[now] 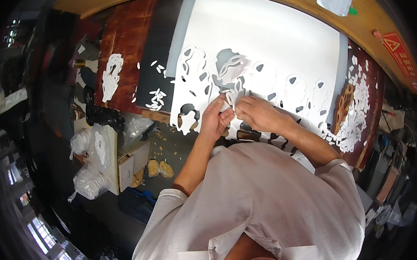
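A large white sheet (268,32) lies in front of me, with a row of curved, shoe-part-like outlines cut along its near side. Both my hands are at its near edge, close together. My left hand (214,118) pinches a white cut-out piece (233,97) from the left. On the same piece, the bent fingers of my right hand (258,113) close from the other side. Just beyond them, a gap in the sheet bares a grey surface (224,58). Cut outlines (296,90) continue to the right, with small dark holes. My fingers hide part of the held piece.
White cut pieces (111,77) lie stacked on the reddish-brown board at left. Small white scraps (157,98) dot the black strip. At right, a scrap heap (358,106) lies beside a brown openwork shape (344,108). A yellow beam (145,2) spans the far side; wrapped bundles (89,182) stand lower left.
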Motion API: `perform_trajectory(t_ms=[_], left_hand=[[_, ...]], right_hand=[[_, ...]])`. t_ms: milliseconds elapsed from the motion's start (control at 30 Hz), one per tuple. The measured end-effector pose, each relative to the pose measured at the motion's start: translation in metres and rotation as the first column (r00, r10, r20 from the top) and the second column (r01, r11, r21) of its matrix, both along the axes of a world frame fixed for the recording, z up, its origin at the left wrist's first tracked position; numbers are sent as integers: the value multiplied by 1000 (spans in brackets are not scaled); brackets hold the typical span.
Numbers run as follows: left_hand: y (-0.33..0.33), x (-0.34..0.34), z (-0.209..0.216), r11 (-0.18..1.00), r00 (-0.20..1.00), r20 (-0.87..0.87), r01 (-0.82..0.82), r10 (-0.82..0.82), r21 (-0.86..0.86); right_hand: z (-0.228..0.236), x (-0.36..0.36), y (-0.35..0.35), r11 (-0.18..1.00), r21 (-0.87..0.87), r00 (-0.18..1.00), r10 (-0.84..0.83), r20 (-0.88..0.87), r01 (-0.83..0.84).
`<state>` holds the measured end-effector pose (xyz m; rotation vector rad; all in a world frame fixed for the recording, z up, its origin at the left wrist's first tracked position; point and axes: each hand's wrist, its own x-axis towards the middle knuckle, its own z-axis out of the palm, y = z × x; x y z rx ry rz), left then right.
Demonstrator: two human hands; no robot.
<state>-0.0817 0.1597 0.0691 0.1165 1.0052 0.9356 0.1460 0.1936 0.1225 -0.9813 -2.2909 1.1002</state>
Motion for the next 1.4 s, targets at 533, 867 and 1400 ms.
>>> perform_trajectory(t_ms=[533, 867, 1400], left_hand=[[-4, 15, 9, 976, 969, -244, -6, -49, -219], [2, 27, 11, 982, 938, -346, -57, -8, -179], [0, 27, 5, 980, 893, -447, -39, -53, -195]], right_hand=[[-28, -32, 4, 1000, -21, 1000, 2, -18, -2], [-34, -16, -15, 970, -223, 994, 78, -76, -93], [-16, -7, -28, 806, -584, 989, 14, -148, -99]])
